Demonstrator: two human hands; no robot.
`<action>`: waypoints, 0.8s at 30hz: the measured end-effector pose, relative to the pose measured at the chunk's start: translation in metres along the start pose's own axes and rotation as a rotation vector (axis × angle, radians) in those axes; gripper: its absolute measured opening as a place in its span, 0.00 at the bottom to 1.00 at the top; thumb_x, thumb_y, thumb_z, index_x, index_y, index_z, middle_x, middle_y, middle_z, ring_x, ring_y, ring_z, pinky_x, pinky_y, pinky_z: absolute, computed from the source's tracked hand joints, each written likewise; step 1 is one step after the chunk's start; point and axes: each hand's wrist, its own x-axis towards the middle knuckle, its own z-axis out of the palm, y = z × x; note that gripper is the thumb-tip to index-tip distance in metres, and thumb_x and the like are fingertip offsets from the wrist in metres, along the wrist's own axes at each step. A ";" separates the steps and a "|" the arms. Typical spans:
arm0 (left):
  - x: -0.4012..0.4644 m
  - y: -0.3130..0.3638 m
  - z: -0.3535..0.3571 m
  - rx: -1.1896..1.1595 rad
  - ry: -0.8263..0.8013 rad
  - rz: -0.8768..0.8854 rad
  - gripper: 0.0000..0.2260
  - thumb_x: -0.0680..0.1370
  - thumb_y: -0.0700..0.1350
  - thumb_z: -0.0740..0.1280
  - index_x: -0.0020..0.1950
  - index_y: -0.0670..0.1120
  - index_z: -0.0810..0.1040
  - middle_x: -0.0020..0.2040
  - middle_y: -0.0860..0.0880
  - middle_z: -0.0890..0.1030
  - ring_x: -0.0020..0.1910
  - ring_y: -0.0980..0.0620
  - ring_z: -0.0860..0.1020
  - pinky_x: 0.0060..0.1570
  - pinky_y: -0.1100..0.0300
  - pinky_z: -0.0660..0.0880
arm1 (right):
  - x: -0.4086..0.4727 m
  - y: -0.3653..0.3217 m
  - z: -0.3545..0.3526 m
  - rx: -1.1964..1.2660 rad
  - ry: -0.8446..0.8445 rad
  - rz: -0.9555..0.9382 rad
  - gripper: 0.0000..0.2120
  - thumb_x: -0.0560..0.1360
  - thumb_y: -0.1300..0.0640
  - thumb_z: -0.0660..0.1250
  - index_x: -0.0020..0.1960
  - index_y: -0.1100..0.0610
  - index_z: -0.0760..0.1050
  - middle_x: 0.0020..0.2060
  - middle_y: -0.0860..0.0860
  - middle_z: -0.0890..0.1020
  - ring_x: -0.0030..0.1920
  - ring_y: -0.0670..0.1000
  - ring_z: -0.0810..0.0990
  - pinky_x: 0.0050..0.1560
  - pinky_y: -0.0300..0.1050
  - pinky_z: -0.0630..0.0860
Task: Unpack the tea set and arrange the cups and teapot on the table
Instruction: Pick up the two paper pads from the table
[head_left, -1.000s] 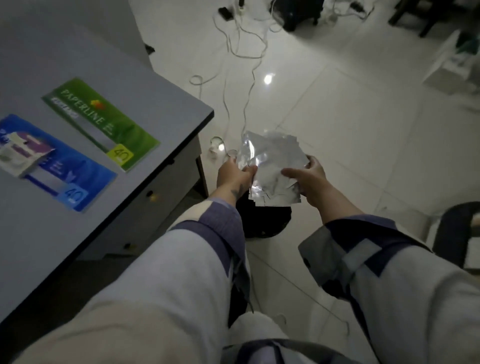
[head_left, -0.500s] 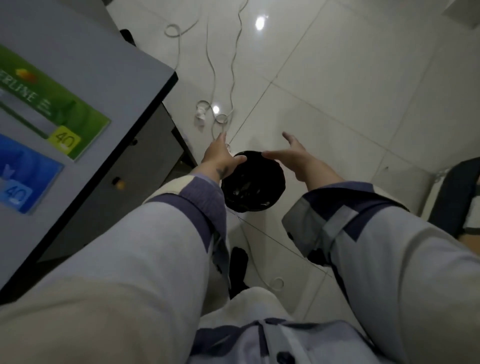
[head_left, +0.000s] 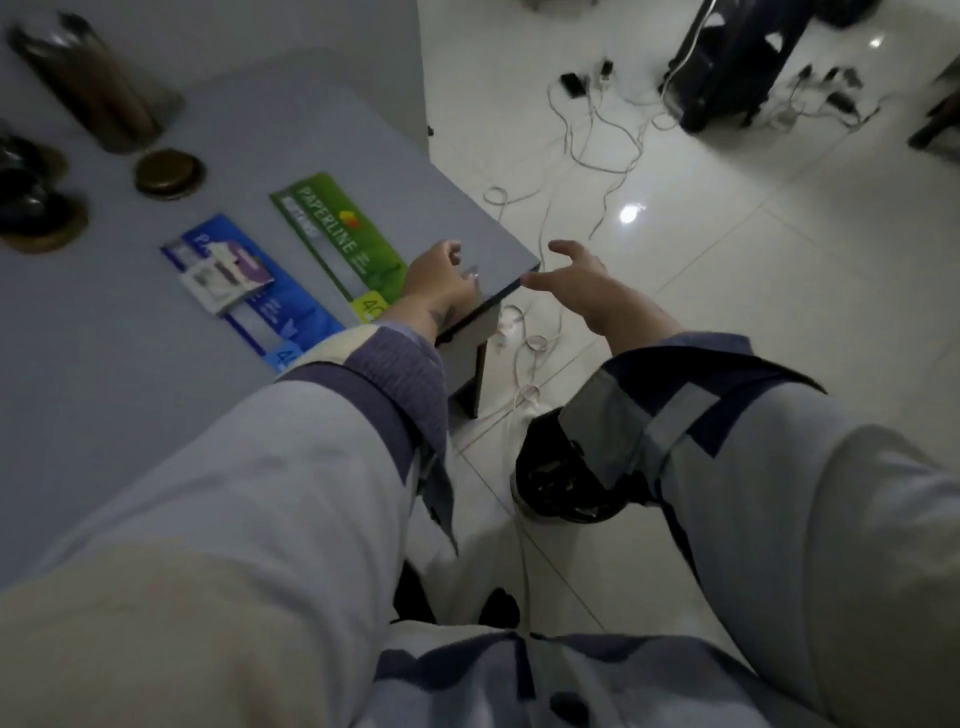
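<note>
Lifted off the round black bin (head_left: 563, 483), both hands empty: left hand (head_left: 436, 283) loosely spread over smooth grey table (head_left: 322, 130) corner, right hand (head_left: 587, 288) splayed above glossy tile. Round brown saucer (head_left: 167, 173), dark blurred cups (head_left: 31, 208) at far left.

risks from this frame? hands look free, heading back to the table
1. Loose cables trail across the floor up to the table leg, near the person's feet: a trip hazard.
2. The black bin stands on the floor under the right sleeve and could get kicked.
3. The left hand and right hand are at the table corner, which could be bumped.
</note>
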 end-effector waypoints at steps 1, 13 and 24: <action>0.002 -0.008 -0.019 -0.005 0.025 -0.011 0.23 0.78 0.43 0.65 0.72 0.41 0.66 0.68 0.44 0.73 0.68 0.47 0.71 0.66 0.58 0.66 | 0.003 -0.015 0.013 -0.011 -0.018 -0.019 0.32 0.74 0.56 0.70 0.75 0.53 0.60 0.64 0.54 0.71 0.59 0.52 0.73 0.52 0.42 0.68; 0.029 -0.143 -0.173 0.159 0.213 -0.326 0.23 0.78 0.43 0.65 0.72 0.42 0.65 0.71 0.41 0.68 0.69 0.41 0.67 0.66 0.53 0.65 | 0.053 -0.109 0.190 -0.416 -0.099 -0.140 0.31 0.71 0.50 0.69 0.72 0.51 0.64 0.61 0.56 0.76 0.60 0.59 0.76 0.60 0.51 0.75; 0.068 -0.206 -0.200 0.144 0.132 -0.474 0.48 0.66 0.54 0.77 0.77 0.44 0.53 0.74 0.44 0.61 0.71 0.40 0.60 0.69 0.45 0.62 | 0.095 -0.124 0.234 -0.720 0.107 0.059 0.48 0.64 0.43 0.76 0.74 0.57 0.54 0.71 0.60 0.63 0.72 0.62 0.59 0.70 0.56 0.60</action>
